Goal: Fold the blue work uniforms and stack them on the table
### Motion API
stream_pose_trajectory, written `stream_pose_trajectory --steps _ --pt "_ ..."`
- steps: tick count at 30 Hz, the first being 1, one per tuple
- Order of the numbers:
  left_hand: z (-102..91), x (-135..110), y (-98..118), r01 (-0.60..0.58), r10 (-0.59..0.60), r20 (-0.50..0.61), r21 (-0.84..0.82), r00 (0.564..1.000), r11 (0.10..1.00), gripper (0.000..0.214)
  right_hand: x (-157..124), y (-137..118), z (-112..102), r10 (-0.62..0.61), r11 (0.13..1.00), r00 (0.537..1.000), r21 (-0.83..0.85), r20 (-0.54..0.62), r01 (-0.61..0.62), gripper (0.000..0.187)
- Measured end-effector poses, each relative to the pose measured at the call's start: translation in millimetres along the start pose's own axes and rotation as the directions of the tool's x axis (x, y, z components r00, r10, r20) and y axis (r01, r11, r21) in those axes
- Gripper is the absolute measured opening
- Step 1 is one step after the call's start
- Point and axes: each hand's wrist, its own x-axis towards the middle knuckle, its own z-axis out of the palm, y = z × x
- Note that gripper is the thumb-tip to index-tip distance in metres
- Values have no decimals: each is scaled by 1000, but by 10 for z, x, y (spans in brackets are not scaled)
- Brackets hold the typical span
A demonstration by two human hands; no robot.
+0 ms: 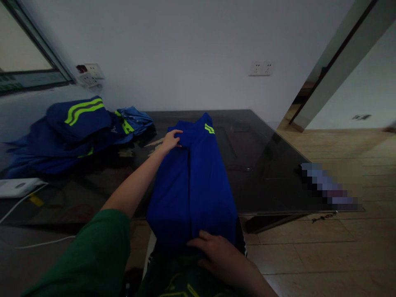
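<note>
A blue garment (193, 181) with a yellow-green stripe mark lies folded lengthwise across the dark glass table (266, 165), its near end hanging over the front edge. My left hand (171, 140) reaches out to the far end and pinches the fabric near the collar. At the near end, my right hand (216, 253) has its fingers curled on the hem. My left arm wears a green sleeve.
A pile of blue garments with yellow-green stripes (71, 132) lies at the table's back left. A white device (17, 186) with cables sits at the left edge. Wall sockets (261, 68) are behind. Wooden floor (340, 239) and a doorway lie to the right.
</note>
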Motion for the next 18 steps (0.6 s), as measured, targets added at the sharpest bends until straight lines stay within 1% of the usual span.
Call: stream_pose_trajectory --steps 2,3,5,6,8,9,10,12,13,14,15,16,17,18 --pt "-42 -56 -123 -37 37 2 193 999 980 51 96 99 126 62 998 998 -16 28 -61 66" --pt "-68 -93 -170 -77 79 4 278 997 958 51 116 139 160 73 997 997 3 37 -73 70" --pt "-125 -211 -215 -190 195 29 400 980 897 50 85 208 158 45 994 997 100 59 -51 72" --pt "-154 -301 -210 -257 257 59 436 964 862 48 35 248 129 16 985 997 169 72 -28 68" --pt "-203 -552 -148 -380 358 140 472 923 795 44 -117 372 43 -30 952 997 306 72 6 52" --pt "-221 -711 -99 -429 389 187 473 902 769 42 -208 466 1 -26 934 998 356 60 3 42" --pt "-234 -889 -45 -470 406 237 465 882 750 40 -301 585 -34 9 923 999 385 36 -22 35" --pt "-249 -1275 57 -532 408 348 440 844 723 37 -465 875 -63 158 911 987 390 -36 -132 28" --pt "-253 -1469 95 -553 394 408 429 824 714 37 -527 1029 -56 247 899 965 393 -91 -193 28" --pt "-255 -1653 120 -568 367 466 424 805 705 38 -570 1176 -35 327 878 932 415 -158 -238 30" --pt "-256 -1823 131 -575 330 521 427 788 698 42 -591 1306 -2 386 854 893 456 -232 -251 33" --pt "-257 -1972 129 -574 282 567 438 774 692 50 -590 1410 41 419 829 859 511 -295 -229 40" --pt "-259 -2096 117 -568 230 604 457 763 685 61 -565 1486 89 432 802 833 569 -346 -180 49" --pt "-260 -2194 98 -558 180 628 479 757 678 73 -519 1531 139 431 774 818 622 -380 -118 58"
